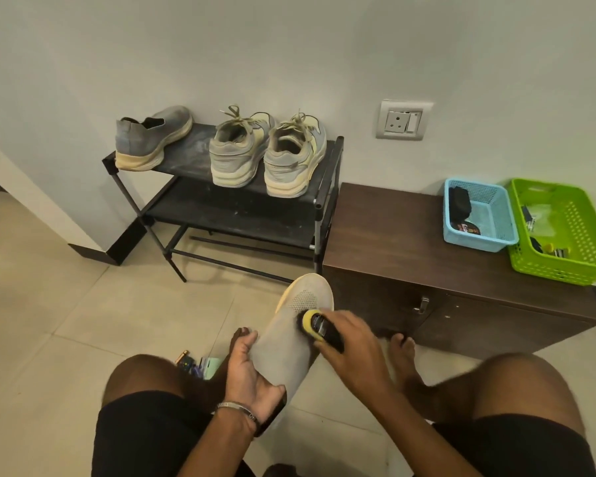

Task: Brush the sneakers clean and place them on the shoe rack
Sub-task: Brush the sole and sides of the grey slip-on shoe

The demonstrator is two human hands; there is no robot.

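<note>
My left hand (pixel 252 376) cups the heel end of a grey knit sneaker (pixel 289 342), thumb curled over its side, just in front of the shoe rack (pixel 221 197). Its pale-soled toe points up toward the rack. My right hand (pixel 355 349) grips a yellow-headed brush (pixel 315 323) pressed against the upper.

A blue basket (pixel 479 211) and a green basket (pixel 565 232) sit touching on a low brown cabinet (pixel 393 235) at three o'clock, below a wall socket (pixel 404 120) at one o'clock.
</note>
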